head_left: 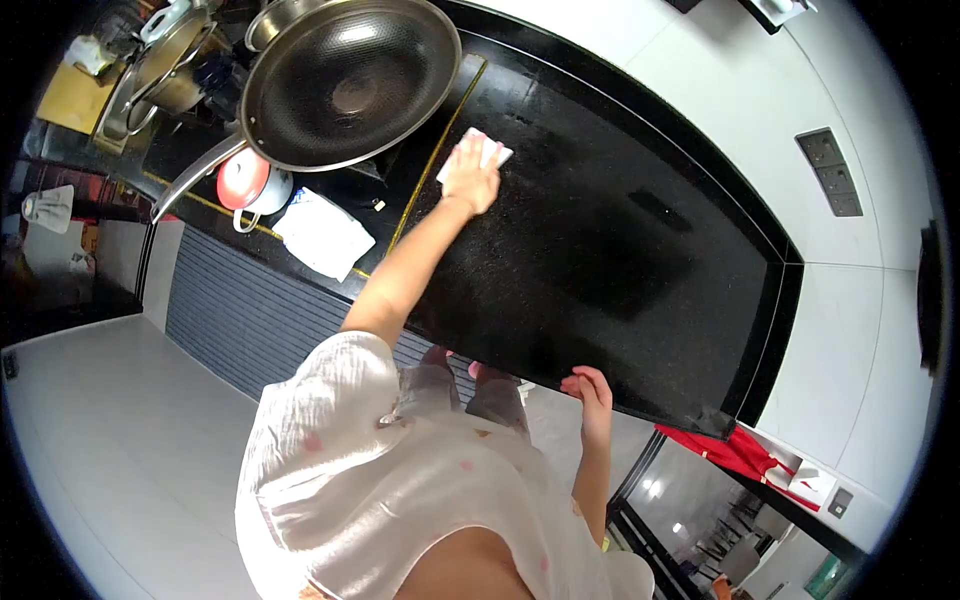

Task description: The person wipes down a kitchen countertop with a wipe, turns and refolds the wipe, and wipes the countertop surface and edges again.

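Observation:
On the black countertop (600, 290), my left hand (474, 182) presses down on a folded white cloth (497, 155), whose edges show around the fingers. The cloth lies just right of a yellow line along the counter. Close to the counter's front edge, my right hand (592, 387) hangs with loosely bent fingers and holds nothing. A large frying pan (350, 95) with a dark, patterned inside stands to the left of my left hand.
Left of my left arm sit a white packet (323, 235) and a red-and-white enamel mug (256, 183). Beyond them is a lidded pot (180, 75). The pan's long handle (200, 175) points toward the front edge. Wall sockets (829, 172) are at right; a red cloth (730, 452) hangs near the right corner.

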The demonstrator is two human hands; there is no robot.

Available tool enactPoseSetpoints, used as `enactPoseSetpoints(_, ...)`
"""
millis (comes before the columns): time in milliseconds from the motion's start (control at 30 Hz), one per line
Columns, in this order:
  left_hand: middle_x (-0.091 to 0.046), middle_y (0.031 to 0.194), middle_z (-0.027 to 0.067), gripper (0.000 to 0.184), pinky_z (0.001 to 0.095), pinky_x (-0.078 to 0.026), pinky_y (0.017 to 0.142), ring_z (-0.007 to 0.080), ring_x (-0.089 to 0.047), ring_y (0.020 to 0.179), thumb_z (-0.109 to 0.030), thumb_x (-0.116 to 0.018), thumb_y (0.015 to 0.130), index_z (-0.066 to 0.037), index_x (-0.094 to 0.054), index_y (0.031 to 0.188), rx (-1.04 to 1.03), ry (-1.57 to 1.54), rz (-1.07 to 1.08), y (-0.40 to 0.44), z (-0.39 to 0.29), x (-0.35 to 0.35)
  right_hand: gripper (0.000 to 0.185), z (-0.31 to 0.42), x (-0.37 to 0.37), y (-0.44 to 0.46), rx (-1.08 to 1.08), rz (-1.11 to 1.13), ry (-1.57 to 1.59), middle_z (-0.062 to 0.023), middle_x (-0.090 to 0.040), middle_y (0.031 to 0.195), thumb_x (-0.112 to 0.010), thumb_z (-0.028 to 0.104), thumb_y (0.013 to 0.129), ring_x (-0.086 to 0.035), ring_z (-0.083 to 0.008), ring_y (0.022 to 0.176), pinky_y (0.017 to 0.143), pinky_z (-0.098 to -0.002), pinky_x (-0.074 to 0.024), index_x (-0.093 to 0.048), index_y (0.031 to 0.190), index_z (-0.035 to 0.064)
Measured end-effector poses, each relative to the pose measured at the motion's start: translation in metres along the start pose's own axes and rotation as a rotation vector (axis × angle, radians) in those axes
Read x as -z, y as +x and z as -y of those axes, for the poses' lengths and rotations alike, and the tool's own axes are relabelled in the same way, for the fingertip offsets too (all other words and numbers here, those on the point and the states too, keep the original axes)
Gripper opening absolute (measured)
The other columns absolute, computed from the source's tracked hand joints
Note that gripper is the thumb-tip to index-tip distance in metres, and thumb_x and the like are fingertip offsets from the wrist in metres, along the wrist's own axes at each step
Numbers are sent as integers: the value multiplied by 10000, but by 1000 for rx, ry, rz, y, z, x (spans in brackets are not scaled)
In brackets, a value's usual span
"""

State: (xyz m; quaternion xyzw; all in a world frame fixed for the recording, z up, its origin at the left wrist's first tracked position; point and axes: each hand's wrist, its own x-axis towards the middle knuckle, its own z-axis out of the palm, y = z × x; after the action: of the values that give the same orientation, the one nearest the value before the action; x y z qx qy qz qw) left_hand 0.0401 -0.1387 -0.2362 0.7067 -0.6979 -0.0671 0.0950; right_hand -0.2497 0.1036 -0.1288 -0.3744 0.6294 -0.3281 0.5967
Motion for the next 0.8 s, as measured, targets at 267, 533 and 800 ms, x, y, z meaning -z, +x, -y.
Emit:
enactPoseSetpoints(267, -286, 1279, 177, 394, 399, -135, 1018, 311, -229, 1214, -183, -280, 844, -91, -340, 1223, -522, -202, 21, -60, -77, -9, 157, 0, 7, 8, -60, -77, 89, -66, -587, 784, -442, 132, 840, -556, -136, 729, 690, -255, -432, -531, 934, 42)
enactPoseSetpoints(533, -96, 1368, 137, 492, 405, -86, 1017, 287, -80, 1266, -323, -213, 851, -206, -128, 1321, -31, 72, -9, 125, 19, -16, 163, 5, 15, 12, -78, -158, 111, -79, -585, 783, -450, 128, 831, -558, -149, 724, 702, -269, -441, -527, 939, 33)
enactPoseSetpoints(800, -54, 1380, 112, 508, 408, -31, 1020, 272, -27, 1274, -324, -229, 838, -207, -137, 1323, -16, 53, 94, 207, -15, -14, 178, 9, 26, 17, -147, -255, 135, -87, -583, 779, -456, 130, 819, -561, -160, 720, 694, -274, -448, -517, 938, 13)
